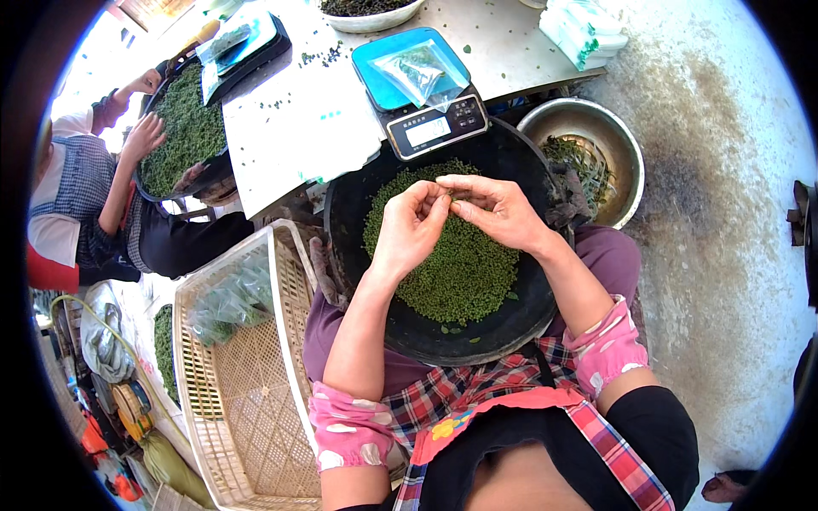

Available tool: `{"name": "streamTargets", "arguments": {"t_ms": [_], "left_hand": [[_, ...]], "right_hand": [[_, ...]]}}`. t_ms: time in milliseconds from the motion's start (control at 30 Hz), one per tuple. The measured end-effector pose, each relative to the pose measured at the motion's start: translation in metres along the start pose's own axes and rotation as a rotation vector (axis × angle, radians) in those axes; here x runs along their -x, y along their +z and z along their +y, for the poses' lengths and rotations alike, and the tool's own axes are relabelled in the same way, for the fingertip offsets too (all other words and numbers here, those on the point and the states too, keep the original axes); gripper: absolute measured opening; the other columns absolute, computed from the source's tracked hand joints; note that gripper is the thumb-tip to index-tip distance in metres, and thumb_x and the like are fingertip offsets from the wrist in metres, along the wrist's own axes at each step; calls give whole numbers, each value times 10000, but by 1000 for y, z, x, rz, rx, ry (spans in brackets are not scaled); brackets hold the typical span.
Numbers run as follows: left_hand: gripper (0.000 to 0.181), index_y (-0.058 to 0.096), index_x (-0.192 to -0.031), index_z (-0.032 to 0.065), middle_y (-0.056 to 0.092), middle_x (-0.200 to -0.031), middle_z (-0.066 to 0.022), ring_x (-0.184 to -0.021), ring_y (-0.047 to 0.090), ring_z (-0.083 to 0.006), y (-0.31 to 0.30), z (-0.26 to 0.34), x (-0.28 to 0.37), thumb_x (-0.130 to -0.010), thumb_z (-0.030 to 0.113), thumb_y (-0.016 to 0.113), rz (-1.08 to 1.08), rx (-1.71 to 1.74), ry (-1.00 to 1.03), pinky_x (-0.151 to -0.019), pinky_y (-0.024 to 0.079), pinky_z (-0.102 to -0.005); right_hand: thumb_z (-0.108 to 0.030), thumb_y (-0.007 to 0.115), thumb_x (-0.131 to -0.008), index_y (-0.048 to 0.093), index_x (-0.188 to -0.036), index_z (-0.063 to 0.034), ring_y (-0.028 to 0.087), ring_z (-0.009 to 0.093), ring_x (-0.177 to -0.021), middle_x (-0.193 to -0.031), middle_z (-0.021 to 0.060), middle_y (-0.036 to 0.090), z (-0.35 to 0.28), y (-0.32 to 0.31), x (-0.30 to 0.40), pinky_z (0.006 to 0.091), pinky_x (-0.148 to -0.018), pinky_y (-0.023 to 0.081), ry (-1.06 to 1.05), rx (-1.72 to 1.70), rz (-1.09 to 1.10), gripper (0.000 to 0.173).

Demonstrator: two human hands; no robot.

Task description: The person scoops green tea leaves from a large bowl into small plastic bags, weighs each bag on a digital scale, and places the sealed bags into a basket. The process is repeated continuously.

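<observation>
My left hand (409,225) and my right hand (501,209) meet fingertip to fingertip above a round black basin (434,348). Pinched between them is a small green sprig (450,196), mostly hidden by the fingers. Beneath lies a heap of small round green berries (457,274) that look like green peppercorns, with a few loose leaves (475,340) at its near edge. The basin rests on my lap. Just beyond it, a digital scale (438,128) on the table carries a clear plastic bag (418,70) with some green contents.
A metal bowl (629,153) with stems stands right of the basin. To the left is a plastic crate (255,409) holding filled bags (233,297). Plastic bags (585,32) lie on the table (275,140). Another person's hands (144,137) are at a second berry-filled basin (185,128).
</observation>
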State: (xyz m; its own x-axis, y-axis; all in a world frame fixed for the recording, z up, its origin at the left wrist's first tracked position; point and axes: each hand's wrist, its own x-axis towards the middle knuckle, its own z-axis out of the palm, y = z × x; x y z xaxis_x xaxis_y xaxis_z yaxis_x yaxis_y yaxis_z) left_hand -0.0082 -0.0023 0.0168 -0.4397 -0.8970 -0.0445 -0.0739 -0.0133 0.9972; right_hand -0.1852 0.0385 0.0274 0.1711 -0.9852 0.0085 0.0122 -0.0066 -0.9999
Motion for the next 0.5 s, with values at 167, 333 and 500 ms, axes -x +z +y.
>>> {"name": "streamTargets", "arguments": {"t_ms": [167,333,500], "left_hand": [[71,632,-926,-8,601,-683,-46,-602,558,-92,5,-5,1,-895,56,630,34,-239,119,-539,446,-268],[44,641,-858,-1,610,-659,-111,-568,611,-181,10,-5,3,-825,24,655,228,-423,216,-554,492,-310],[129,653,-934,-32,617,-722,23,-608,541,-24,-5,6,-2,-951,93,626,178,99,-47,-537,448,-200]], "right_hand": [[-49,648,-886,681,-1051,17,614,69,-775,-874,16,678,5,-3,1,245,-704,512,94,70,138,181],[-49,669,-802,705,-943,-6,577,53,-684,-778,20,647,13,-4,-2,228,-617,478,-32,476,408,152],[-71,683,-831,731,-1017,-53,638,239,-1060,-1179,131,655,21,-28,2,348,-931,494,-228,620,338,193]]}}
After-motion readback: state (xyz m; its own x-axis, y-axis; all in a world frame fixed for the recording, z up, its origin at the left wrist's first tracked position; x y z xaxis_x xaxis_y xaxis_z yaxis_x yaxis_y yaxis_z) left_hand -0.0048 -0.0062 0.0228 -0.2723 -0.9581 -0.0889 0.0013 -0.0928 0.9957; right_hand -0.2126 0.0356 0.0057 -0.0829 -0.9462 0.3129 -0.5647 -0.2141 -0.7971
